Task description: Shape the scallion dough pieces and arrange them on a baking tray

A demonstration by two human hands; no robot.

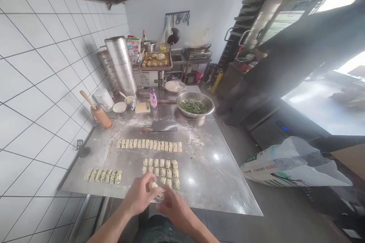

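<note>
Near the front edge of the steel table, my left hand and my right hand come together, fingers closed round one dough roll. My fingers cover part of the roll. Just beyond them lie several stacked dough pieces with dark green layers showing. To the left is a short row of cut dough rolls. Farther back runs a long row of cut dough slices. A cleaver rests flat behind that row.
Behind the cleaver stands a steel bowl of chopped greens. A wooden holder stands at the left by the tiled wall. A blurred person is at the right, beyond a large plastic bag. A tray of buns sits at the back.
</note>
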